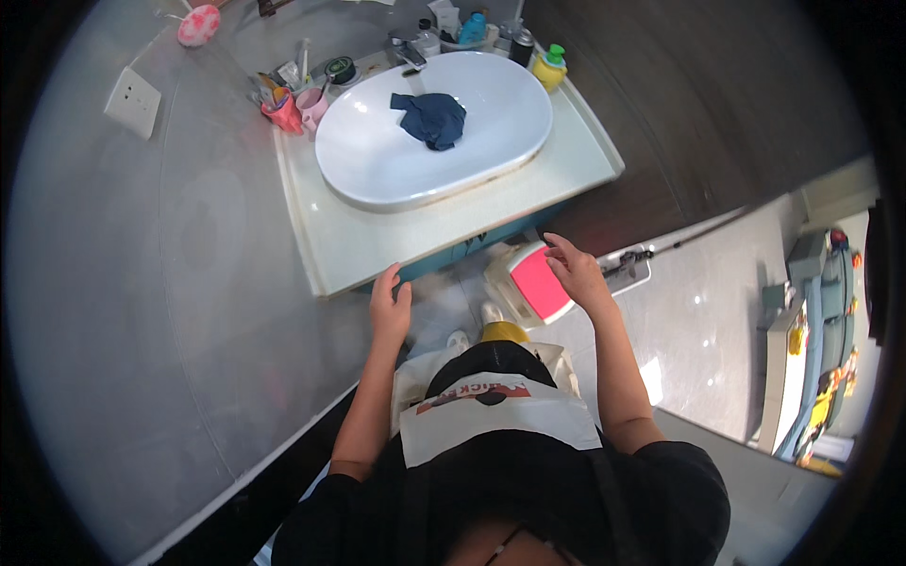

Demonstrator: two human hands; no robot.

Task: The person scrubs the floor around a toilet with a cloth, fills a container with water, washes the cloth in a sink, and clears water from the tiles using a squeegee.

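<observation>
Before me a white oval washbasin [495,138] sits on a pale countertop [382,240]. A dark blue cloth [435,120] lies crumpled inside the basin, below the metal faucet [409,53]. My left hand [391,308] is empty, fingers apart, close to the counter's front edge. Empty too, my right hand [577,272] hovers over a stool or bin with a pink top [539,283], its fingers slightly curled and apart. Neither hand touches the cloth or the basin.
Red cup [283,113] and pink mug [311,106] stand at the counter's left. Behind the basin are several bottles, including a blue one [473,30]; a yellow pump bottle [551,68] stands right. A wall socket [133,102] is at left. A flat-headed mop [630,269] lies right.
</observation>
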